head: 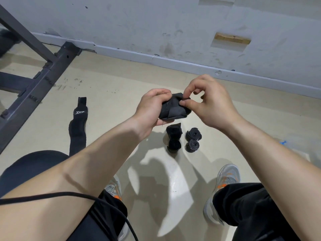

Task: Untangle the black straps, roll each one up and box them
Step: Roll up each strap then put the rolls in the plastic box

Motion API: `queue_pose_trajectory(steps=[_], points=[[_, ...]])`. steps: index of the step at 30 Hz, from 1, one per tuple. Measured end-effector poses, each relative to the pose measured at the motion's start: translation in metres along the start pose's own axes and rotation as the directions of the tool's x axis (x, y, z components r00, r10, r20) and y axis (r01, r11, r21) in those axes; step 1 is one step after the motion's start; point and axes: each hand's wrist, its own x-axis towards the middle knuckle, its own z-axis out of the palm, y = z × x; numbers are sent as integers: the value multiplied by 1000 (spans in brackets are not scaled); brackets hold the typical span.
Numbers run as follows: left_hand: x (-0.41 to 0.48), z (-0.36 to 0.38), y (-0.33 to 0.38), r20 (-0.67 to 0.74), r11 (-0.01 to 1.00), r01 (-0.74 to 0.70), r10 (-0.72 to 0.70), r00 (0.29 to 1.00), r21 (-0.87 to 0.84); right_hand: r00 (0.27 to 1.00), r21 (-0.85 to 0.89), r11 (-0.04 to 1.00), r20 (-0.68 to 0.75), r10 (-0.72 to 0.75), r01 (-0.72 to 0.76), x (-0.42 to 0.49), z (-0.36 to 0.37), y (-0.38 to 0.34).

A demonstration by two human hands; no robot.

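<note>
So, the person was sitting with both arms stretched out over the floor, working on a black strap held up in the air between the hands. The left hand had its grip wrapped around the left side of the bundle, fingers curled over the top and the palm cupping it from below. The right hand kept a narrow grip, with thumb and index finger pinching the strap's upper right edge and the other fingers loosely curled off the fabric. The strap looked mostly wound into a chunky roll, though how tight it was couldn't really be told.

Down on the floor, just below the hands in the view and ahead of the feet, sat four rolled straps in a small cluster. There were two on the left and two on the right, each pair touching. Well off to the left, a loose strap with an Xtep logo lay stretched out flat, its near end hidden behind the left knee. A dark metal frame ran along the floor beyond it, up toward the scuffed pale wall. Grey sneakers with orange bits were planted on the floor, and a thin black cable draped across the left forearm.
</note>
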Motion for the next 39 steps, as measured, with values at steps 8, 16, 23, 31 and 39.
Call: queue_pose_trajectory(steps=[8,16,23,31,39], points=[[5,-8,9,-41,999,-13,11,999,-46,982,112,983,101,-160,149,-7,-7,-8],[-5,10,-4,75,999,-36,38,996,-28,993,20,995,-78,-93,95,-2,-4,2],[-12,12,-1,107,999,-47,48,993,-15,986,68,996,-158,-49,60,-6,13,6],[-13,20,-15,-53,937,-242,263,963,253,980,255,956,-96,175,-146,-7,29,-3],[-5,20,-23,-173,918,-257,318,932,302,902,472,791,21,432,-390,-7,49,-6]])
